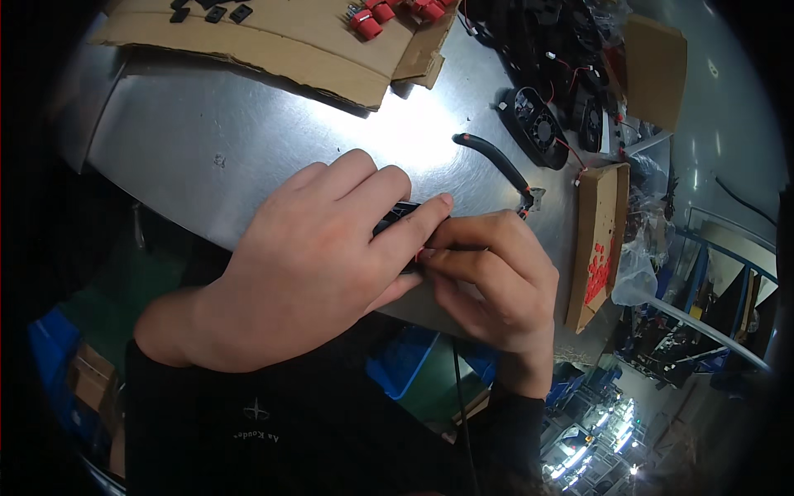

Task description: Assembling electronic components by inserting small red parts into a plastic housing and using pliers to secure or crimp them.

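My left hand (310,256) is wrapped around a black plastic part (395,216) near the table's front edge, and hides most of it. Its index finger stretches along the part's top. Pressed close against that side, my right hand (500,281) has thumb and index finger pinched on a small red piece (418,255) at the part's edge. Only a sliver of red shows, so its shape is unclear. Just beyond the right hand lie hand cutters (500,162) with black and orange handles.
A cardboard tray (585,240) with small red pieces stands at the right. Beyond it are black fan housings (536,128) with thin wires. Flattened cardboard (281,50) at the far side bears red connectors (365,23) and small black parts (215,14). Blue bins (403,364) sit below the table.
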A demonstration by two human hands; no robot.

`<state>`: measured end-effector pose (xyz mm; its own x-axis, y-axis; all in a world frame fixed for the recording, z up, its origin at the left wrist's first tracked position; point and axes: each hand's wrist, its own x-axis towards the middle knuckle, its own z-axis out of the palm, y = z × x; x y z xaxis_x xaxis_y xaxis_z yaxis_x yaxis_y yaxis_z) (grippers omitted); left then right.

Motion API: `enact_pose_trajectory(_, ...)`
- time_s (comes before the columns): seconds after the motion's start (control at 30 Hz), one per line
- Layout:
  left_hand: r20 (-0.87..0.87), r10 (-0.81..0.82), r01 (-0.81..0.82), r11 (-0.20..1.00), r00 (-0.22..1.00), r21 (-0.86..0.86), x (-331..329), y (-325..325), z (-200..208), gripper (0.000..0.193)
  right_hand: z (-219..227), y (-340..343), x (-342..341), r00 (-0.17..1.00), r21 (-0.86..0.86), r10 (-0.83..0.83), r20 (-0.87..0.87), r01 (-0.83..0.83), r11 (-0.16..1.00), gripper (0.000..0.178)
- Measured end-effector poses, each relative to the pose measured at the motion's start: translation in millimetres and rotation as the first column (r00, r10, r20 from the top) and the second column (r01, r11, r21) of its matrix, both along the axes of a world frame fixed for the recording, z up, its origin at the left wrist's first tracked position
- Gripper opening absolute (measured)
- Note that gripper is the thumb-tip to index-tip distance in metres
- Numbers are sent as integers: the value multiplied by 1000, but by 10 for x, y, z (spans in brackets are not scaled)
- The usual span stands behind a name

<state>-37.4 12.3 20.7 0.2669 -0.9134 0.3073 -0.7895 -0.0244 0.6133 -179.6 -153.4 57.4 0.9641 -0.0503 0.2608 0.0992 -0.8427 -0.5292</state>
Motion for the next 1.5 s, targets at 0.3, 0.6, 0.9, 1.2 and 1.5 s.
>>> enact_pose_trajectory(0.3,-22,-4,4,1000,1000,-1,-7,5,-7,69,-20,25,-33,1000,-40,11,13,-11,999,33)
enact_pose_trajectory(0.6,-19,1,-1,1000,1000,-23,-9,-11,-26,66,18,-8,-21,999,63,-5,-53,8,998,30)
enact_pose_trajectory(0.9,-15,7,-7,1000,1000,-14,-23,-7,-23,65,-8,-4,-6,999,4,35,4,-35,999,29)
enact_pose_trajectory(1.2,-14,9,-9,1000,1000,-19,2,-7,-2,65,85,-46,-7,997,-86,71,-19,-72,994,30)
enact_pose_trajectory(1.5,4,-79,79,996,997,37,74,6,28,62,116,-445,-245,919,329,273,-284,-174,928,56)
